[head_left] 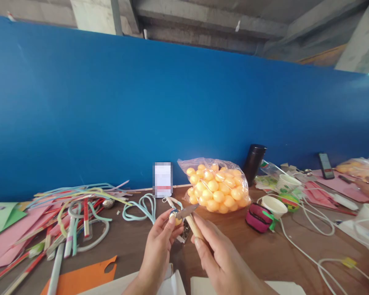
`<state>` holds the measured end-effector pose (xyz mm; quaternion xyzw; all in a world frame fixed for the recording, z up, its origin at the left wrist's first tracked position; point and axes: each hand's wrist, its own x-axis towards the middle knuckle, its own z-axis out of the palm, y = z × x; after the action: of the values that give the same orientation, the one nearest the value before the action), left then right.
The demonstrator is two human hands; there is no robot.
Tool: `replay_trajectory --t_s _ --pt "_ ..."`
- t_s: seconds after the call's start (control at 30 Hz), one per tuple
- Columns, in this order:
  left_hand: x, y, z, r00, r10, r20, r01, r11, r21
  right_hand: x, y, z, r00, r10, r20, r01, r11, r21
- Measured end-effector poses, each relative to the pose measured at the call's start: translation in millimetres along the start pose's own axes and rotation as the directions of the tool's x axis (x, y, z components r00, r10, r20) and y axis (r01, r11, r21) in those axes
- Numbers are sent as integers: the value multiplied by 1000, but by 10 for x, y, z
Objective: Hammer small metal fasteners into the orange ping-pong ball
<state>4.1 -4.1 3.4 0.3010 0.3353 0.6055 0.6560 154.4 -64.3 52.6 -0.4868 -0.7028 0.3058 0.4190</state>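
Ball (178, 221), round, shiny gold, metallic-looking, pinched in L hand (162, 234), just L of R hand (215, 246), which grips wood-handled tool (194, 228) slanting fwd-L, its grey pointed metal head (187, 211) at ball (contact unclear), above cluttered brown table (132, 241) by blue wall (172, 102).

I have a bare lane of brown wooden counter (127, 239) beside my left hand (160, 235), hemmed in by a heap of slender red, white and pale-blue tubes (86, 217). Straight ahead, a clear plastic bag of orange balls (217, 190) blocks me. Past my right hand (218, 252), bare counter runs to a magenta fabric pouch (256, 218) and a looping white cable (285, 236).
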Motion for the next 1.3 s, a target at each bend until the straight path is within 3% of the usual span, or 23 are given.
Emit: replay_trajectory --t_s 0.1,0.2,0.33,0.5,0.87,1.3 --pt "6 23 6 1000 -5 -24 4 999 -49 88 -82 34 995 -32 95 54 969 -242" --pt "11 42 4 999 -4 -47 -1 995 -103 157 -138 59 994 -33 103 64 947 -315" --pt "24 31 -25 999 8 -36 -13 988 -152 214 -150 78 995 -79 54 92 947 -308" --pt "47 3 -55 999 22 -48 -30 987 -158 242 -68 105 990 -69 120 102 951 -293" --pt "21 26 -39 998 20 -55 -26 993 -113 226 13 44 992 -119 51 128 958 -258" --pt "29 4 -35 998 53 -40 -56 995 -88 172 -28 45 986 -125 108 153 933 -325"
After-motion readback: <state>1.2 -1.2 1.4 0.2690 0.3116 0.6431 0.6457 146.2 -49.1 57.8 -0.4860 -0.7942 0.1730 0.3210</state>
